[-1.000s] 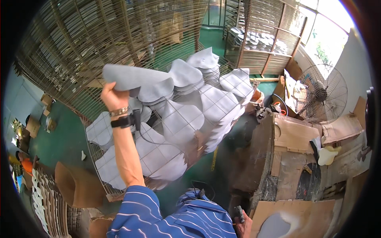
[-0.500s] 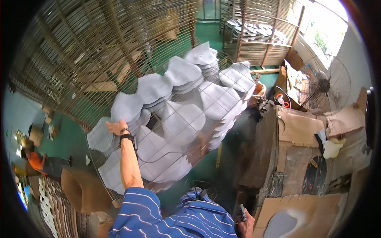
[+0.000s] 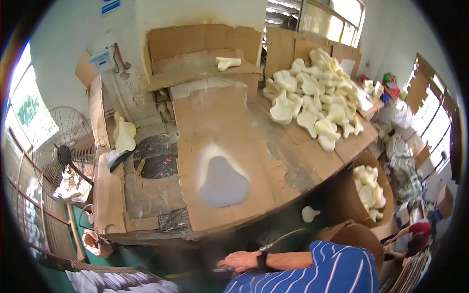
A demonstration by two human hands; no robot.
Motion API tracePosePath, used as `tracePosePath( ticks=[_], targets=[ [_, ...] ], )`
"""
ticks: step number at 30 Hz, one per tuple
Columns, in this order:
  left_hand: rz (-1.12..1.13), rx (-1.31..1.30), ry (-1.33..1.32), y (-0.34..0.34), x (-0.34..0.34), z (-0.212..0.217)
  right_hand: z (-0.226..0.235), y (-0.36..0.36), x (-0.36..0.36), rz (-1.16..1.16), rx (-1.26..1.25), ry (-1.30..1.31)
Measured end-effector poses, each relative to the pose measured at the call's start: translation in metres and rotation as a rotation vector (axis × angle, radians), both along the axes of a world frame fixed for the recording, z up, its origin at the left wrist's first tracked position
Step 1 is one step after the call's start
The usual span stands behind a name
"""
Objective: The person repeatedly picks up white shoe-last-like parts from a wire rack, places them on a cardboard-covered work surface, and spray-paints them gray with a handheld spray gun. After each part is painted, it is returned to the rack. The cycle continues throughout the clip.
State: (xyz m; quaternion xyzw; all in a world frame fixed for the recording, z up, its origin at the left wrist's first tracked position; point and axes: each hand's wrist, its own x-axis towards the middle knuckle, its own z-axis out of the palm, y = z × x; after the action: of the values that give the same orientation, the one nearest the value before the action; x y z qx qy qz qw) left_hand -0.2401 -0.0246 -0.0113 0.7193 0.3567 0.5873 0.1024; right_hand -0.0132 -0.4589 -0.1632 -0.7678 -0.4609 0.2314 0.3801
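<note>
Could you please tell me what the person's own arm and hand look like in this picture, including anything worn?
Only one arm shows, along the lower edge. The hand is bare, with a dark band around the wrist, like a watch or strap. The forearm is bare up to a short sleeve of a blue shirt with thin white stripes. No glove shows. Which arm it is cannot be told.

My cardboard-covered corner by the windows

In front of me the worktop (image 3: 229, 141) is laid over with brown cardboard sheets, and more cardboard (image 3: 195, 41) leans against the pale, stained wall (image 3: 78, 29) behind it. A standing fan (image 3: 63, 154) sits at my left beside a bright window (image 3: 22, 110). More windows (image 3: 317, 17) let daylight in at the back and on my right. The floor (image 3: 78, 273) below is green.
</note>
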Motion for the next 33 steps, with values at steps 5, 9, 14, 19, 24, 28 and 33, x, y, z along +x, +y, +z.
tracePosePath(
  ticks=[5,9,14,19,24,28,33],
  targets=[
    [-0.586,-0.152,0.051,-0.047,0.147,0.034,-0.022,-0.034,-0.013,-0.163,-0.218,0.063],
    [-0.897,-0.273,0.157,-0.087,0.223,0.038,-0.013,-0.050,0.000,-0.220,-0.222,0.068],
    [-1.167,-0.507,0.332,-0.144,0.293,0.001,-0.025,-0.101,0.000,-0.367,-0.126,0.025],
    [-1.210,-0.824,0.581,-0.177,0.336,-0.096,0.001,-0.150,-0.002,-0.562,-0.246,0.155],
    [-1.028,-1.238,0.803,-0.163,0.332,-0.237,0.047,-0.179,-0.004,-0.816,-0.198,0.110],
    [-0.751,-1.638,0.905,-0.096,0.236,-0.355,0.096,-0.177,-0.013,-1.036,-0.058,-0.018],
    [-0.472,-1.958,1.078,-0.077,0.107,-0.416,0.169,-0.160,-0.049,-1.180,0.053,0.032]
  ],
)
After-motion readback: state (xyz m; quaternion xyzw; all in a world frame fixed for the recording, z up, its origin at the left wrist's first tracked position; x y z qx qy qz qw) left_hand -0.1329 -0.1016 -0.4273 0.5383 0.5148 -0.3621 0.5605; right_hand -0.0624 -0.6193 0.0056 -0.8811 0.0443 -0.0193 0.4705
